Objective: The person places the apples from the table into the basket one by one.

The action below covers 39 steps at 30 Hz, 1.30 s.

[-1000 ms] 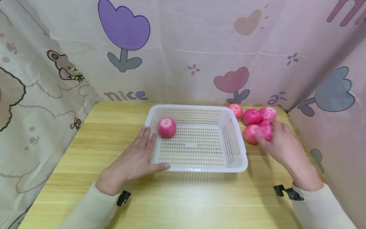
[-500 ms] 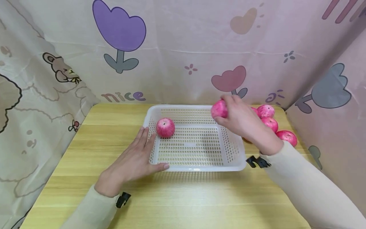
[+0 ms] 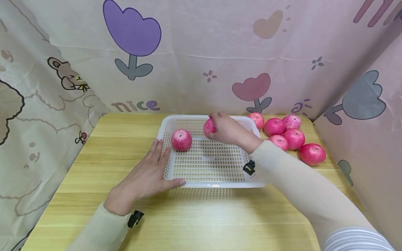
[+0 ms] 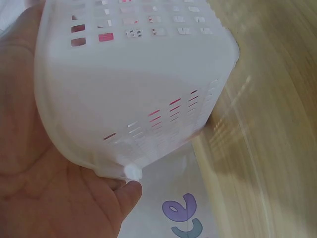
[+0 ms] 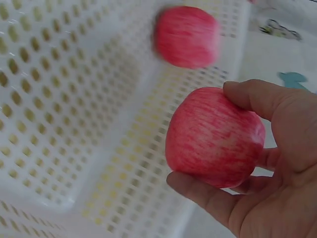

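Note:
A white perforated plastic basket (image 3: 213, 185) stands on the wooden table. My left hand (image 3: 142, 177) rests on its left end, fingers extended along the outer side and thumb on the front rim. The left wrist view has the palm beside the basket wall (image 4: 124, 84). Over the back part of the basket, my right hand (image 3: 227, 129) holds a pink-red apple (image 3: 209, 128). In the right wrist view, thumb and fingers grip that apple (image 5: 215, 139) above the holed floor. Another apple (image 3: 181, 140) sits inside the basket at the back left.
Several more apples (image 3: 293, 139) lie grouped on the table right of the basket, one (image 3: 312, 154) nearest the front. Printed cloth (image 3: 194, 42) hangs behind the table and along both sides. The wooden tabletop (image 3: 201, 223) extends in front of the basket.
My right hand has picked up an apple from the group at right and carried it left over the basket. The left hand keeps its place on the basket.

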{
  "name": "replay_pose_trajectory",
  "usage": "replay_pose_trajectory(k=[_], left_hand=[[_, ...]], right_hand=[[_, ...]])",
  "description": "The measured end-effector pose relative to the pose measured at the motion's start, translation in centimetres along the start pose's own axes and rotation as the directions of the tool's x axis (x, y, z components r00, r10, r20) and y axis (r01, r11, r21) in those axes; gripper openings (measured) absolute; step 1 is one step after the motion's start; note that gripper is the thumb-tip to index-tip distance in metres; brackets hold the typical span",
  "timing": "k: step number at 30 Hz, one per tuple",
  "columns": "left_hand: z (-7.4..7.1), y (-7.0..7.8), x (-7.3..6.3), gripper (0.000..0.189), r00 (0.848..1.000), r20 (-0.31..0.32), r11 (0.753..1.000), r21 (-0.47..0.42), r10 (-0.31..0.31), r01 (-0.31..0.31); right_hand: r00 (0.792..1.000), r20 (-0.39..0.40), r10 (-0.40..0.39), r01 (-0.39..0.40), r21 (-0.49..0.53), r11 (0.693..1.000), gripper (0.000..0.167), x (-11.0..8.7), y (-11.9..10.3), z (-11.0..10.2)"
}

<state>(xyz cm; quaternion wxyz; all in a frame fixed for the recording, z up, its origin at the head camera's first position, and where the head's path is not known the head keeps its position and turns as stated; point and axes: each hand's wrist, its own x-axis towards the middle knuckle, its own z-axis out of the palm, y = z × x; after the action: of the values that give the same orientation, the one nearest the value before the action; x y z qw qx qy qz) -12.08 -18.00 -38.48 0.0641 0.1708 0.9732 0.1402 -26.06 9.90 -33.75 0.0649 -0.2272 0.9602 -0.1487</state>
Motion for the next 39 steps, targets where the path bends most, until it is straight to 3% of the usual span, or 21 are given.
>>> replay_pose_trajectory(k=[6,14,39], left_hand=[[0.0,0.1,0.0,0.137,1.0,0.015,1.0,-0.005,-0.012,0.012],[0.0,0.0,0.0,0.138,1.0,0.005,1.0,-0.007,-0.009,0.01],[0.1,0.1,0.0,0.138,1.0,-0.005,1.0,-0.007,-0.006,0.006]], right_hand=[[0.998,0.054,-0.025,0.026,-0.009,1.0,0.08,0.8,0.3,2.7],[0.997,0.057,-0.055,0.055,-0.004,0.998,0.08,1.1,0.3,4.5],[0.998,0.055,0.007,-0.006,-0.019,1.0,0.082,1.1,0.7,5.7]])
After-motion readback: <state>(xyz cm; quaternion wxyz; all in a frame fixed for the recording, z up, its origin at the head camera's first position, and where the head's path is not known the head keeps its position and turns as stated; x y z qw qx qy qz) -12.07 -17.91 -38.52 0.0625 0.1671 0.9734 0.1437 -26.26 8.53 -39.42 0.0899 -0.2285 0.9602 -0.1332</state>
